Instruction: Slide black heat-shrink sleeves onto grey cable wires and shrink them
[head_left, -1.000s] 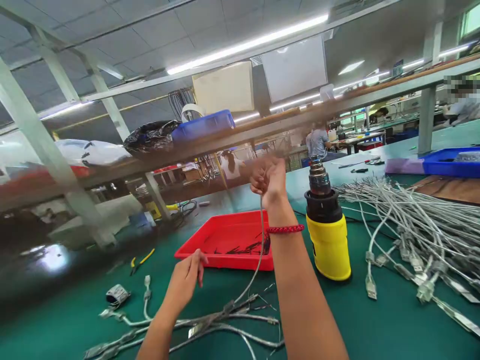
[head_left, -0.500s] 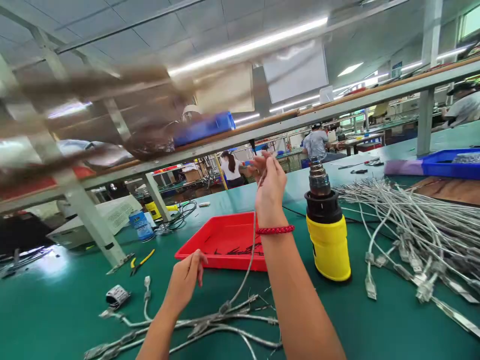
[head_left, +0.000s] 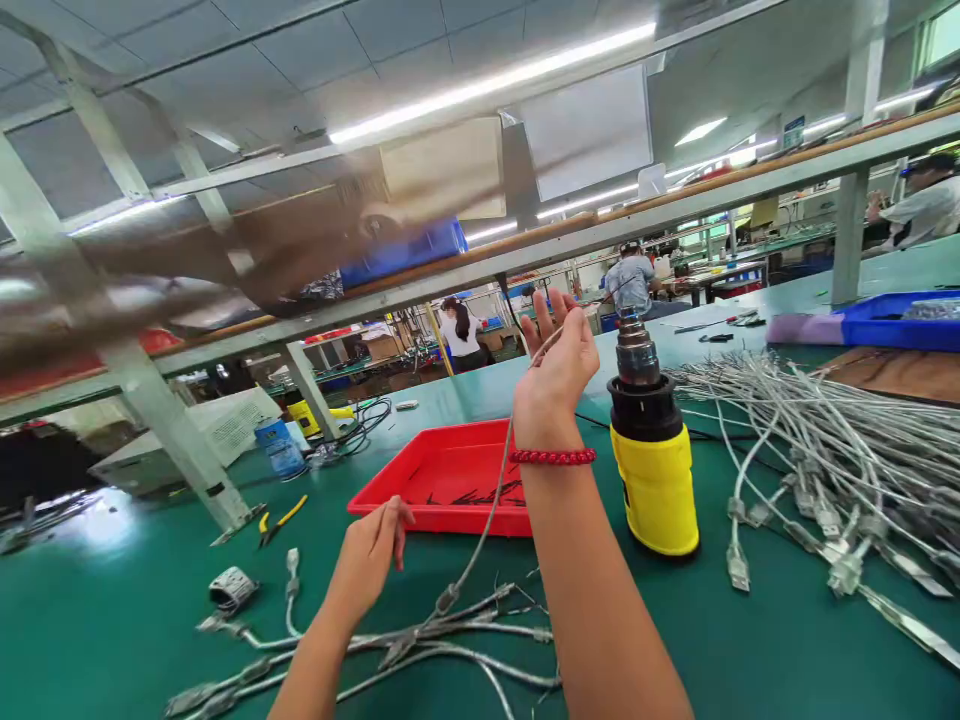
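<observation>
My right hand (head_left: pixel 553 372) is raised above the green table, pinching the end of a thin grey cable (head_left: pixel 489 520) beside the metal nozzle of an upright yellow heat gun (head_left: pixel 654 462). The cable hangs down past my wrist, which wears a red bracelet, to a small bunch of grey cables (head_left: pixel 420 650) lying on the table. My left hand (head_left: pixel 369 562) hovers low in front of a red tray (head_left: pixel 442 480), fingers loosely curled with nothing in them that I can see.
A large heap of grey cables (head_left: pixel 832 450) covers the table's right side, with a blue bin (head_left: pixel 900 322) behind it. Yellow-handled pliers (head_left: pixel 281 520) and a tape roll (head_left: pixel 232 588) lie at left. A shelf (head_left: pixel 525 262) runs overhead. Other people work at benches in the background.
My right hand has risen slightly and its fingers have spread, the cable end now nearer the heat gun's nozzle. My left hand has stayed in place.
</observation>
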